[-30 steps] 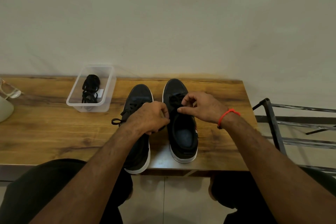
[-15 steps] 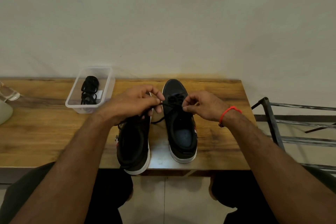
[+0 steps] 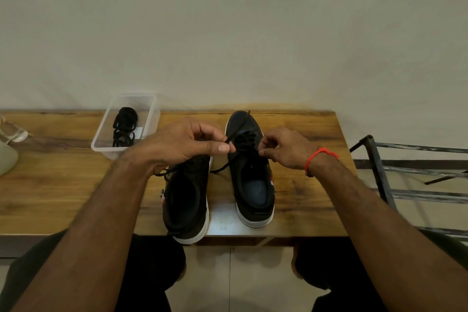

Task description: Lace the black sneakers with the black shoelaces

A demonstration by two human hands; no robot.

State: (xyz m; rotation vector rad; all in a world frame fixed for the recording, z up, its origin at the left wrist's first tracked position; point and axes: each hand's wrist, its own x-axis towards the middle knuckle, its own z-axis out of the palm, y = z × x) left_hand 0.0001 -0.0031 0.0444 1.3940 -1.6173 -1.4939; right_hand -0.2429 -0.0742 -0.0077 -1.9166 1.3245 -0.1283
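Shoelaces (image 3: pixel 124 129) in clear tub (image 3: pixel 101 143)

I see both forearms bare, with no sleeves reaching them. A thin red cord bracelet (image 3: pixel 319 154) circles my right wrist. Dark black trousers (image 3: pixel 152 268) cover both thighs near the bottom edge.

From my feed I can read no text, brand, number or sign anywhere. The left sneaker (image 3: pixel 186 195) and the right sneaker (image 3: pixel 253 177) each carry a small red and white patch on the outer side, too small and blurred for me to make out any letters. A small white slip lies in the clear plastic box (image 3: pixel 101 142) beside the coiled laces, and nothing on it is legible to me.
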